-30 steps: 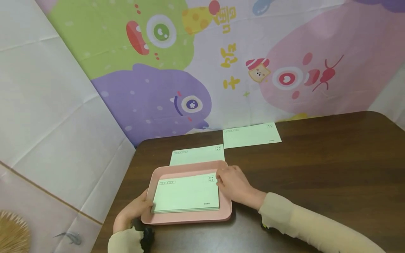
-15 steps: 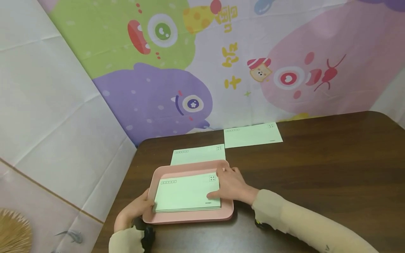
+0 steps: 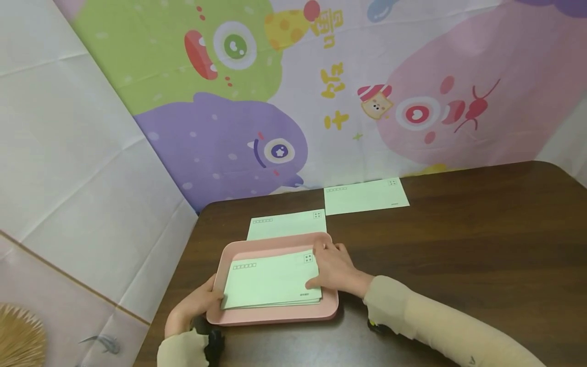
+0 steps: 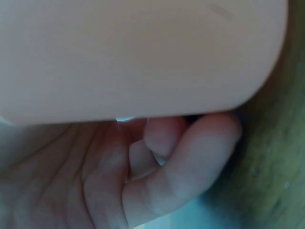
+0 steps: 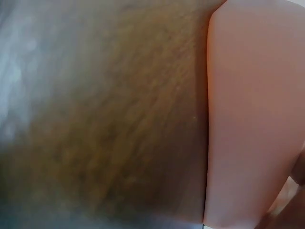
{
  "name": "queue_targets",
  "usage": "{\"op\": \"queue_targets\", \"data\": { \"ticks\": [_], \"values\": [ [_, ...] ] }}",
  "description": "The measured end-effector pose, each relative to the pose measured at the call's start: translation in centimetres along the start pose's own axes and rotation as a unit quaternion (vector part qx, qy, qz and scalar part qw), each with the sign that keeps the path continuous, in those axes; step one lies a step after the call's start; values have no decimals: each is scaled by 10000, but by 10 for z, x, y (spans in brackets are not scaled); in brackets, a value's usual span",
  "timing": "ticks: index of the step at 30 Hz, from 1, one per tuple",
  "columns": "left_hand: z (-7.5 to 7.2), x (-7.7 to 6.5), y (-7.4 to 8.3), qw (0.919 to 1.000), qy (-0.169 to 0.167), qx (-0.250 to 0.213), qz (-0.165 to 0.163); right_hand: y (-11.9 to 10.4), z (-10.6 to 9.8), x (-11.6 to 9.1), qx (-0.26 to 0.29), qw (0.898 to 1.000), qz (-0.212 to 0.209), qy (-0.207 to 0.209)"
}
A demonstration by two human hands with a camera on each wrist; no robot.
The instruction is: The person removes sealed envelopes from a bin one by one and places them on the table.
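Left hand (image 3: 194, 302): thumb on top, fingers (image 4: 174, 176) curled beneath. Right hand (image 3: 337, 268): back upward, thumb spread apart from bent fingers. Right forearm (image 3: 449, 320) slants diagonally, lower right; left forearm (image 3: 182, 350), mostly cropped, at bottom edge.

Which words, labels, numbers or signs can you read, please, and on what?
None reads certainly.
Sideways yellow characters, cartoon-printed fabric backdrop: unclear.
Corner print, top pale green paper sheet in the pink rectangular tray: too small.
Corner print, back right sheet: too small.
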State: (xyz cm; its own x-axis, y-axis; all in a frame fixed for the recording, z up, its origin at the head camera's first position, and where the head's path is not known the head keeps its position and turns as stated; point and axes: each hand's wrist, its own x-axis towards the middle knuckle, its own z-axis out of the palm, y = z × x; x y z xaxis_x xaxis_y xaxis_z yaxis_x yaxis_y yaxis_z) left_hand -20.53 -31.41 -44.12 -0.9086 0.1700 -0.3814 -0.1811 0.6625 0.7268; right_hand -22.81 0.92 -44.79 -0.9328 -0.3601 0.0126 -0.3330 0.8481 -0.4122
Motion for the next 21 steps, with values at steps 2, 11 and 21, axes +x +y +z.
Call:
{"op": "queue_targets", "data": {
  "ticks": [2,11,21],
  "values": [
    [0,0,-1,10000,7,-51,9,0,0,0,97,9999,35,21],
    [0,-1,0,9999,111,-34,-114,1,0,0,503,9987,20,125],
    [0,1,0,9997,150,58,-165,1,-1,0,886,9957,79,270]
  ]
}}
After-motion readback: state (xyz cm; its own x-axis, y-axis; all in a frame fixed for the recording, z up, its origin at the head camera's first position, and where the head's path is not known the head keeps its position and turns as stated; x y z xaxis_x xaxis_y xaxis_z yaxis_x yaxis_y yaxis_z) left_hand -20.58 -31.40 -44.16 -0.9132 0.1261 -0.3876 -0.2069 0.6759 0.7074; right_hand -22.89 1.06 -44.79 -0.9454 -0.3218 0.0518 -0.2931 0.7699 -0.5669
